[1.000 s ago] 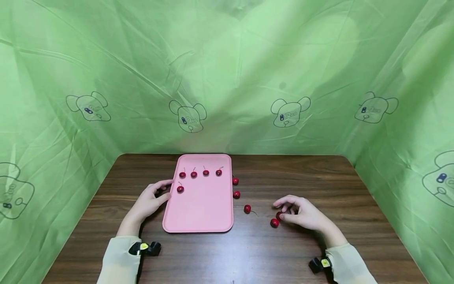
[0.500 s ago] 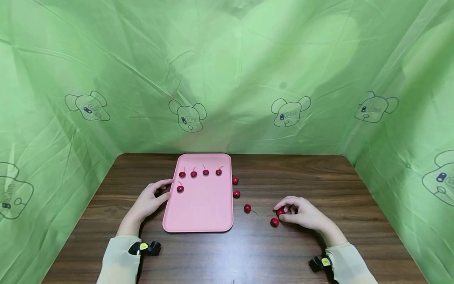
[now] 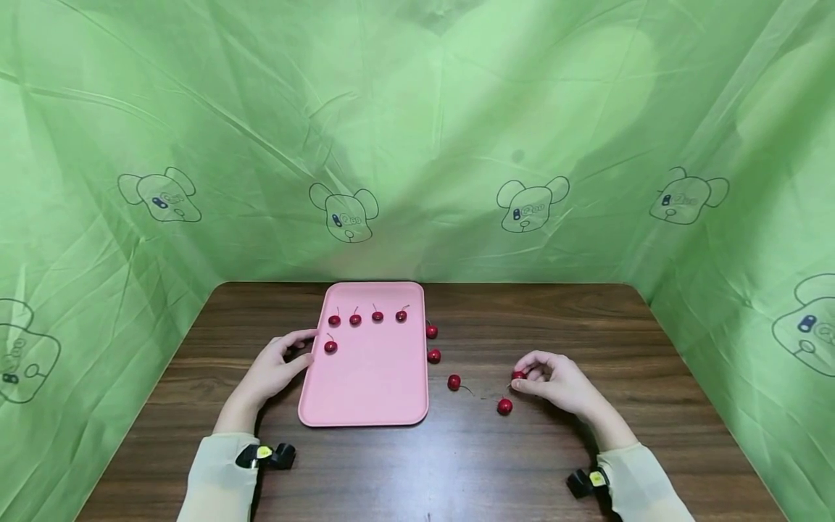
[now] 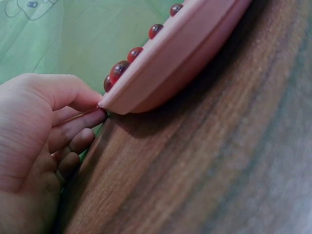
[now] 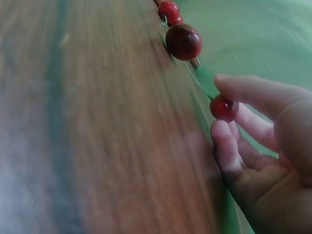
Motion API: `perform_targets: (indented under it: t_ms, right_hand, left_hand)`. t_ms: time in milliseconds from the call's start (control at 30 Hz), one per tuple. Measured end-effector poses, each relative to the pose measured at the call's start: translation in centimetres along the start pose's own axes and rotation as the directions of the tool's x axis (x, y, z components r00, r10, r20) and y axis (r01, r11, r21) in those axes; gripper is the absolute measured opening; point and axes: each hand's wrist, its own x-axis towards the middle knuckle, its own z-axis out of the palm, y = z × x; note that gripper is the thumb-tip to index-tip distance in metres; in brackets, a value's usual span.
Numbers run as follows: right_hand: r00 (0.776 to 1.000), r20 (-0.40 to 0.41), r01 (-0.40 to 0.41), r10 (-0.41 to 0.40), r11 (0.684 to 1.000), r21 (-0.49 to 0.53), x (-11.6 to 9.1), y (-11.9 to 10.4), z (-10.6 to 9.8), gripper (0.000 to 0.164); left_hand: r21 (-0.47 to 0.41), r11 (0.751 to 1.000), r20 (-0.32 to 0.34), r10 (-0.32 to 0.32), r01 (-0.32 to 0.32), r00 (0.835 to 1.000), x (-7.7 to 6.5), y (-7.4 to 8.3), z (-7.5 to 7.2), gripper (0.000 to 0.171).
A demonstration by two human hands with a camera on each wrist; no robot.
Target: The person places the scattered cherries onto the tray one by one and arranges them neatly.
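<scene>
My left hand (image 3: 274,368) holds the left rim of the pink tray (image 3: 368,395), its thumb and fingertips at the edge. Several red cherries with stems lie on the tray: a row near the far end and one cherry (image 3: 330,347) below it at the left. On the right, my right hand (image 3: 557,380) pinches a cherry (image 5: 224,108) between thumb and fingers; the right wrist view shows its stem pointing away from the hand. Another cherry (image 3: 504,407) lies on the table just below that hand.
Between tray and right hand lies a stemmed cherry (image 3: 454,382). Two more cherries, a far one (image 3: 432,331) and a nearer one (image 3: 434,356), lie by the tray's right rim. Green cloth (image 3: 417,145) surrounds the wooden table (image 3: 554,312).
My right hand has closed its fingers on a cherry and moved it slightly away from the cherry beside it, toward the far side. The left hand keeps its place at the tray.
</scene>
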Motion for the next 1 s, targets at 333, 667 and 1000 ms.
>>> perform_targets:
  t_ms: [333, 667, 1000]
  right_hand:
    - [0.994, -0.099, -0.05, 0.038, 0.991, -0.122, 0.3, 0.3, 0.0, 0.026]
    - [0.993, -0.115, -0.04, 0.018, 0.981, -0.19, 0.3, 0.1, -0.5, 0.022]
    - [0.983, 0.057, 0.176, -0.172, 0.981, -0.081, -0.3, 0.8, -1.8, 0.036]
  left_hand:
    - [0.003, 1.0, 0.005, 0.003, -0.003, 1.0, 0.0, 0.1, -0.1, 0.048]
    - [-0.003, 1.0, 0.003, 0.004, -0.004, 1.0, -0.1, 0.0, -0.2, 0.048]
    - [-0.007, 1.0, 0.01, 0.004, -0.004, 1.0, 0.0, -0.1, 0.0, 0.048]
